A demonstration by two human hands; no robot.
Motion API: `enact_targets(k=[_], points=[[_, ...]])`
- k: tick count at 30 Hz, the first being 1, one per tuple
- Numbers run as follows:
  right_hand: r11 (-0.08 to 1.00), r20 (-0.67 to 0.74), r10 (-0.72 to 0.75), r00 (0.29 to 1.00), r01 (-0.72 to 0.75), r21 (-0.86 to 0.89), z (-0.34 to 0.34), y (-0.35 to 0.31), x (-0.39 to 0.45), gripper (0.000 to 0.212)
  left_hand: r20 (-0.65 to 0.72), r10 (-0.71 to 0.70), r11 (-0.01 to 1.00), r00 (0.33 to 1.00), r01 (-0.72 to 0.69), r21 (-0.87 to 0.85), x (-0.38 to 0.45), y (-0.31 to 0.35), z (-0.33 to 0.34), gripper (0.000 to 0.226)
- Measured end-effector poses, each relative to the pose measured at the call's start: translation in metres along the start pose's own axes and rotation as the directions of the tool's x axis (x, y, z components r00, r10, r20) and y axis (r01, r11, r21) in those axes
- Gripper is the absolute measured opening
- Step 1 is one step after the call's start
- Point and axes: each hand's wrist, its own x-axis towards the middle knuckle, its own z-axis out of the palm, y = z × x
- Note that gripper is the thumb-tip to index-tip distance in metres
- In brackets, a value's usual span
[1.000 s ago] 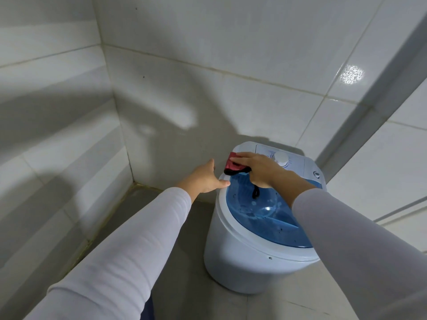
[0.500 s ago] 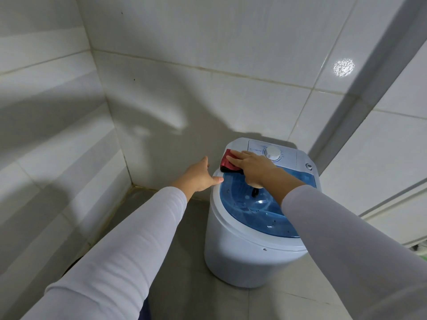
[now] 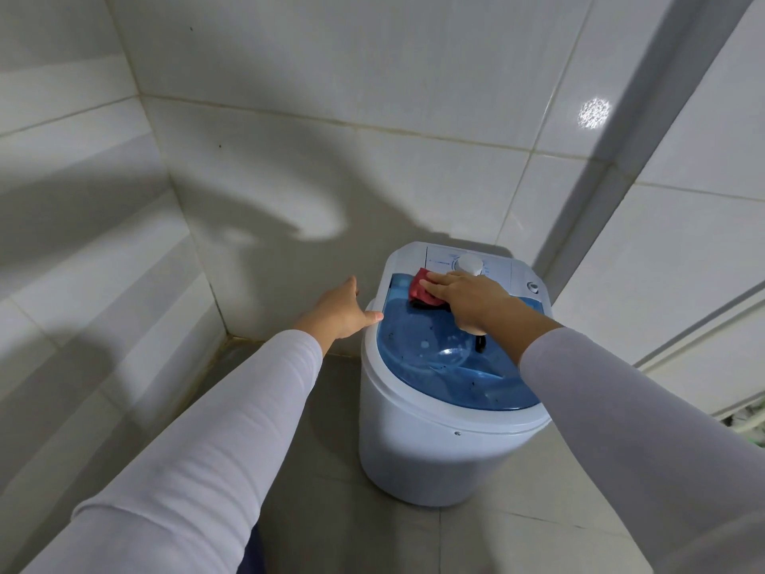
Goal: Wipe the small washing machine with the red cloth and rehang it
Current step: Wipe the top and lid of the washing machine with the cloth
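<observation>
A small white washing machine (image 3: 422, 457) with a translucent blue lid (image 3: 434, 358) stands on the floor in a tiled corner. My right hand (image 3: 467, 300) lies flat on the red cloth (image 3: 420, 285) and presses it onto the lid's back edge, just below the white dial (image 3: 470, 265). Most of the cloth is hidden under the hand, and a dark strap (image 3: 480, 345) hangs out below the palm. My left hand (image 3: 337, 310) is at the machine's left side with straight fingers, its thumb touching the rim.
White tiled walls (image 3: 289, 180) close in behind and to the left of the machine. A grey vertical profile (image 3: 612, 171) runs up the wall at the right. The tiled floor (image 3: 331, 511) spreads in front of the machine.
My right hand has slid the red cloth from the lid's left rim inward toward the dial. My left hand stays at the machine's left side.
</observation>
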Motion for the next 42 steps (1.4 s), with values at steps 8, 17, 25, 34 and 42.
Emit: enact_targets(k=[8,17,25,34,42], points=[[0.998,-0.001,0.057,0.998,-0.057,-0.004,0.004,0.020,-0.020,0.072,-0.063,-0.006,0.997,0.998,0.011,0.080,0.000,0.000,0.007,0.078],[0.991,0.007,0.135,0.991,-0.136,0.004,0.018,0.045,-0.040,0.073,-0.103,-0.009,0.988,0.995,0.025,0.151,-0.007,0.006,0.009,0.074],[0.979,0.020,0.205,0.979,-0.205,-0.005,0.033,0.068,-0.063,0.071,-0.127,-0.015,0.977,0.992,0.042,0.208,-0.009,0.011,0.012,0.072],[0.972,-0.039,0.235,0.971,-0.234,0.022,0.049,0.084,-0.075,0.059,-0.138,-0.026,0.972,0.990,0.057,0.227,-0.007,0.011,0.013,0.071],[0.901,-0.032,0.367,0.929,-0.347,0.262,0.064,0.113,-0.104,0.065,-0.132,-0.024,0.970,0.991,0.055,0.237,-0.009,0.016,0.013,0.070]])
